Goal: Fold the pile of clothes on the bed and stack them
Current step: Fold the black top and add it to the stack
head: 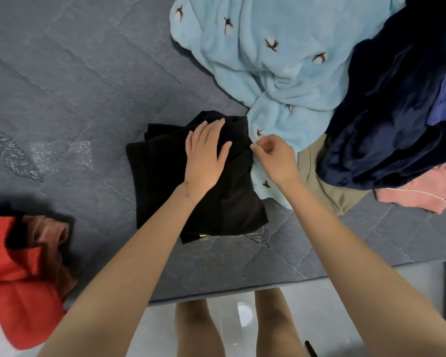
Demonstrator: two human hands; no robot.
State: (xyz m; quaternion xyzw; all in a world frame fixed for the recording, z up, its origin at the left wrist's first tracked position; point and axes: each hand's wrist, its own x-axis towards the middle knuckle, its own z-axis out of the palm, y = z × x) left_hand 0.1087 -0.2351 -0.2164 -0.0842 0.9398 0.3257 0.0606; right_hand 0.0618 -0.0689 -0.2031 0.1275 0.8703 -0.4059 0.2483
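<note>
A black garment (165, 181), partly folded into a rough square, lies on the grey bed (75, 86) in front of me. My left hand (206, 155) rests flat on top of it, fingers spread. My right hand (273, 155) pinches the garment's right edge between thumb and fingers. Right of it lies the unfolded pile: a light blue fleece with small bird prints (268, 60), a dark navy fleece (397, 112), a tan garment (317, 176) and a pink one (417, 189).
A red garment and a brown one (23, 266) lie bunched at the bed's near left corner. The bed's near edge (242, 287) runs just before my legs, with a pale floor below.
</note>
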